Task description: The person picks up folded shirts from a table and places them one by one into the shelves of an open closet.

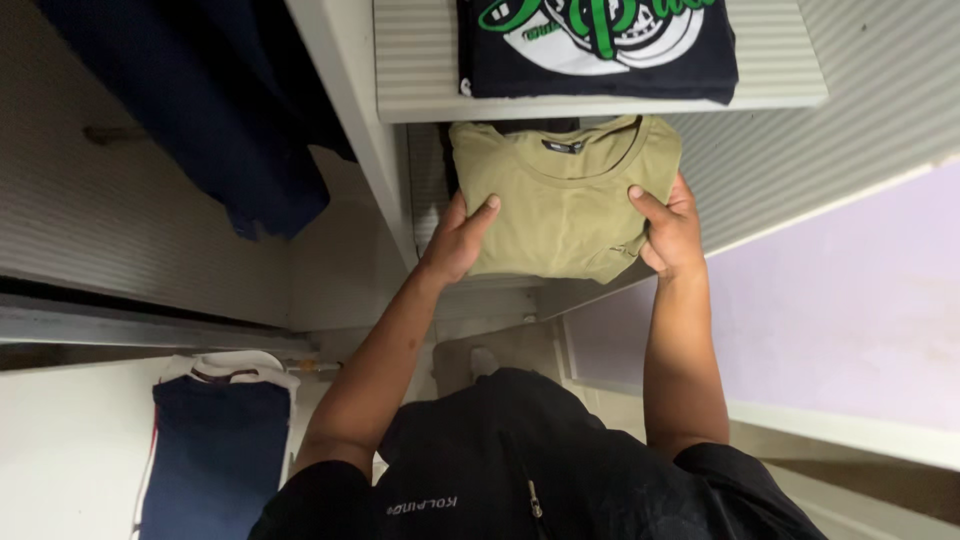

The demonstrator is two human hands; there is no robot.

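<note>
Downward through the head camera, we see our two bare arms reaching forward into a wardrobe. Between our hands sits a folded olive-green T-shirt (565, 200), collar at the far edge, resting on a lower shelf just under a pale ribbed shelf (420, 90). Our left hand (462, 238) grips the shirt's left edge, thumb pressed flat on top and fingers tucked beneath. Our right hand (672, 232) clamps the right edge the same way, thumb lying across the fabric. Holding both sides like this seems to keep the fold square and level.

On the ribbed shelf above, further from us, lies a folded black T-shirt with a green and white print (600, 45), its near edge almost over the olive shirt's collar. To the left, beyond a white upright panel (345, 120), a dark navy garment (230, 110) hangs down. Near us on the lower left, a navy cloth with white trim (215, 440) drapes over a pale surface. A lilac wall (850, 310) fills the right side.
</note>
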